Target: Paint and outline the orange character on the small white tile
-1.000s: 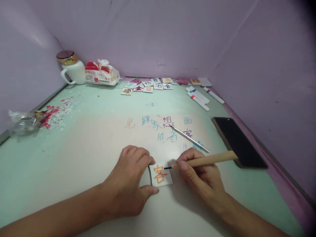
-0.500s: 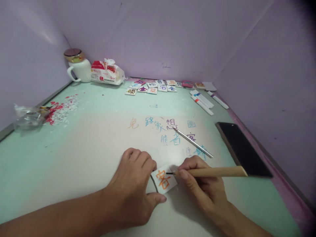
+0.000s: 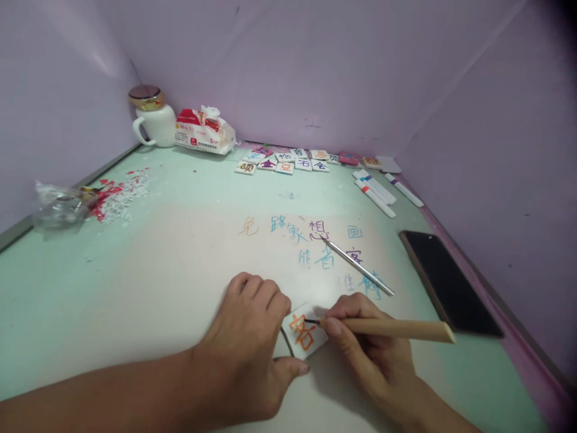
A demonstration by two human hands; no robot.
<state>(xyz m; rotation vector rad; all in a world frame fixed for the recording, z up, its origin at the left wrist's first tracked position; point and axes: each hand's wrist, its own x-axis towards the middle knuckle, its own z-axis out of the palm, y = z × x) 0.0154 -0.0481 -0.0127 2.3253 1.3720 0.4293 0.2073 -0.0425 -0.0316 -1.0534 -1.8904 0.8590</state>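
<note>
A small white square tile (image 3: pixel 319 347) with an orange Chinese character lies on the table at the front middle. My left hand (image 3: pixel 250 349) grips its left side, fingers at the far edge and thumb at the near one. A thin dark curved line shows along the tile's left side. In my right hand (image 3: pixel 372 349) is a carving tool (image 3: pixel 401 328) with a light wooden handle, held like a pen. Its slim dark tip touches the orange character. Beyond my hands, a silver metal pen-like tool (image 3: pixel 360 267) lies across characters written on the tabletop.
A black phone (image 3: pixel 451 282) lies at the right. Several white markers (image 3: pixel 376 198) and lettered tiles (image 3: pixel 285 168) sit toward the back. At the back left stand a white mug (image 3: pixel 157 126) and a tissue pack (image 3: pixel 205 132), with red and white shavings (image 3: pixel 121 192) beside a plastic bag (image 3: pixel 61 207).
The whole scene has shifted slightly right in view. The tool's handle end has tilted lower, while its tip stays on the character. Both hands keep their holds.
</note>
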